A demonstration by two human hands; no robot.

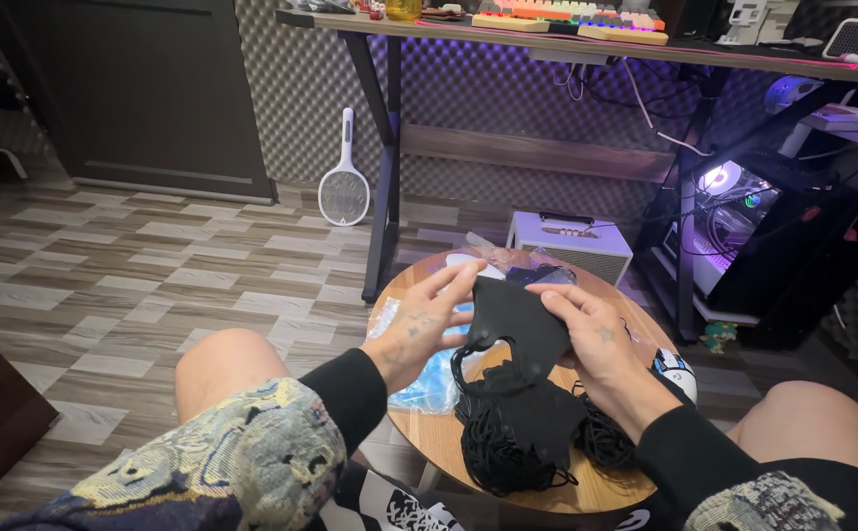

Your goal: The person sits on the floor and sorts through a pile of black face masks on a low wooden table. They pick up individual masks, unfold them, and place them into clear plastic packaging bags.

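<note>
While both your left hand (417,329) and right hand (591,329) pinch one black mask (519,317), a stack (517,428) waits at six o'clock, seemingly unhandled.

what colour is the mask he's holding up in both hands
Plain black, no pattern; the face mask shows best in the head view.
</note>
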